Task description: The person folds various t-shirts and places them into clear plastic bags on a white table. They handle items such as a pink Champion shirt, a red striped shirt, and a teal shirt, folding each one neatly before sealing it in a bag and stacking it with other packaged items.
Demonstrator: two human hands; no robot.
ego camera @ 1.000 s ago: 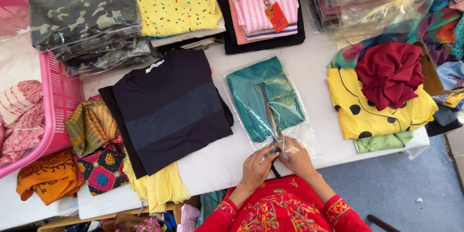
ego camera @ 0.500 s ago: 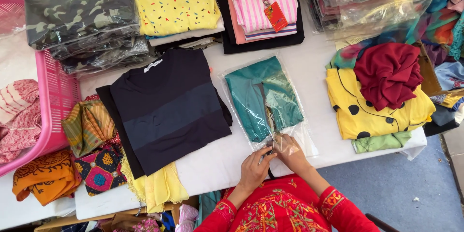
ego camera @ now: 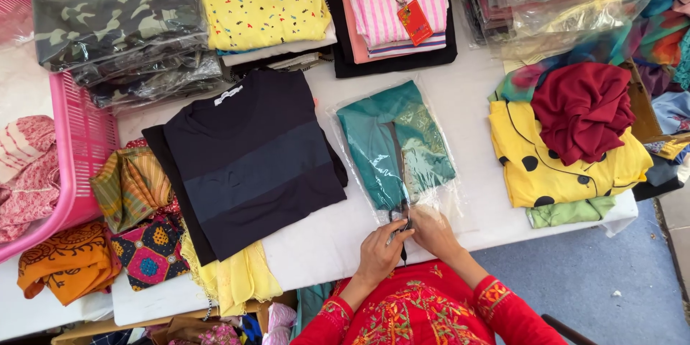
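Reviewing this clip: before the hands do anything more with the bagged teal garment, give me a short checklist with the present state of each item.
1. Both hands on the bag's near edge: ok. Left hand and right hand meet at the open end of the clear plastic bag.
2. Teal garment fully inside the bag: ok, apart from a dark strip trailing out by the hands.
3. Bag lying flat on the white table: ok.
4. Bag apart from the navy shirt: ok, a gap shows.
5. Bag mouth sealed: cannot tell, the fingers cover it.
6. Firmness of each grip: cannot tell.
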